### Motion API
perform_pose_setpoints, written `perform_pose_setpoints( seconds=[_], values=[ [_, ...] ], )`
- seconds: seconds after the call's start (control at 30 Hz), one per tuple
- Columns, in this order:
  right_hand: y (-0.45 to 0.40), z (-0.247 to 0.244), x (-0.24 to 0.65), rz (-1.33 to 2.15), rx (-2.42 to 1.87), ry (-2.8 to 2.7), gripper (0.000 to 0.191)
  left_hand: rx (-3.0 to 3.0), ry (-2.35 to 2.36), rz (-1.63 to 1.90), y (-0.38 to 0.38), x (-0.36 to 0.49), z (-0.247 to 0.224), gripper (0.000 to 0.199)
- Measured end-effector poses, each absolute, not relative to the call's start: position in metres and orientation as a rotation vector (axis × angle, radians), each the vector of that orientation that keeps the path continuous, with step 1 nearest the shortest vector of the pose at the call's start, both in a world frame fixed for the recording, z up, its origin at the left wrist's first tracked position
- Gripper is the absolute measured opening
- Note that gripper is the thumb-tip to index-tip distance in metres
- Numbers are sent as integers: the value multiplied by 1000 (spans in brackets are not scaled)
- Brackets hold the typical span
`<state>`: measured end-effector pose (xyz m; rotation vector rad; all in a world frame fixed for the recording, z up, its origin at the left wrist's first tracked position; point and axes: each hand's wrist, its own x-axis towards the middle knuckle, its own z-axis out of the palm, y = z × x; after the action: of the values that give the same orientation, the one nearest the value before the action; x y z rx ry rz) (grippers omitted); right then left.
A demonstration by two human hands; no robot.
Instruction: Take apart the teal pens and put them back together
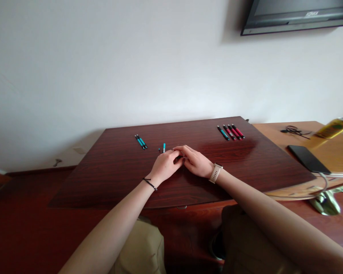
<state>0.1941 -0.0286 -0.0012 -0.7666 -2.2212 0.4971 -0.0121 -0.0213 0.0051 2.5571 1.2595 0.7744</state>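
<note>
My left hand (168, 164) and my right hand (194, 161) meet at the fingertips over the middle of the dark wooden table (117, 163). Their fingers are bent and closed together; whatever they may hold is hidden. Just beyond my left hand lie a short light-blue pen part (164, 147) and a tiny dark-and-blue piece (159, 150). Two blue pens (141, 141) rest side by side further left. At the right, a blue pen (223, 133) lies beside several red or pink pens (236, 131) in a row.
A lighter wooden table (331, 152) adjoins on the right, with a black phone (308, 159), a black cable (295, 131) and a yellow can (334, 128) lying tilted. A white wall stands behind, with a screen (300, 17) at the upper right.
</note>
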Motion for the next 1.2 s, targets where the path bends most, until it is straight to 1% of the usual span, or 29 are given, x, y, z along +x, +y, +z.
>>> perform_pose_setpoints(
  seconds=[0.1, 0.2, 0.3, 0.43, 0.63, 1.03, 1.2],
  values=[
    [-26, -2, 195, 463, -828, -2185, 58, 2498, 1243, 821, -22, -12, 6, 12],
    [-24, -3, 196, 424, -908, -2134, 49, 2430, 1174, 894, -22, -12, 6, 17],
    [-23, -2, 198, 392, -908, -2075, 45, 2363, 1141, 937, -21, -13, 6, 17],
    [-26, 3, 197, 394, -840, -2021, 50, 2314, 1137, 930, -19, -14, 3, 17],
    [-31, 2, 191, 454, -727, -2074, 60, 2420, 1202, 791, -19, -14, 1, 24],
    [-33, 1, 189, 483, -726, -2128, 56, 2562, 1204, 759, -19, -14, -1, 33],
    [-32, 1, 189, 473, -748, -2131, 57, 2551, 1258, 746, -19, -14, 2, 30]
  ],
)
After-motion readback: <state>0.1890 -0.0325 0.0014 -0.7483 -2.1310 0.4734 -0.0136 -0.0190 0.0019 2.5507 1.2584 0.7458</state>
